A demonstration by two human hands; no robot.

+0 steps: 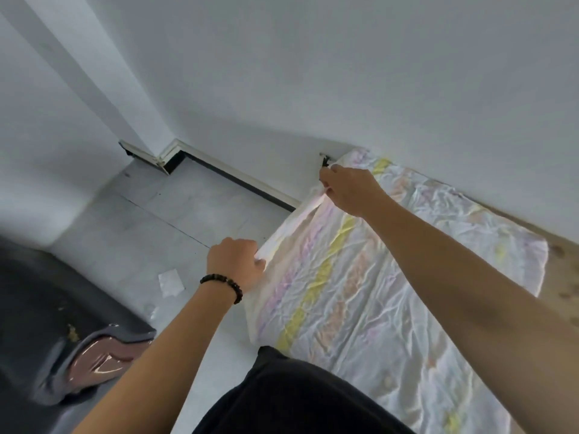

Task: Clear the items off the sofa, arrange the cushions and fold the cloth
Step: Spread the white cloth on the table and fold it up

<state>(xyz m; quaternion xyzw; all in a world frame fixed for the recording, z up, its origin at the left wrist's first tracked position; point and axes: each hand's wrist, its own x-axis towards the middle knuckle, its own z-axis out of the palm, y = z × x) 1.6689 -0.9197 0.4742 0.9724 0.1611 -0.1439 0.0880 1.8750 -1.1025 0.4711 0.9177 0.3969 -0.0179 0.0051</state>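
Crumpled white pastel-striped cloth (pixel 360 277) spread flat on wooden surface (pixel 560 277); left hand (pixel 235 264) fingers pinched closed on its near-left edge; right hand (pixel 351 189) fingers pinched closed on far-left corner.

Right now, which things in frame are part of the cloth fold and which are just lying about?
In the job:
- striped cloth, spread flat on a wooden surface
- left hand, grip closed on the cloth's near edge
- right hand, grip closed on the same edge, farther along

Lying about:
- white scrap on the floor
- shiny pink thing on a dark surface, lower left
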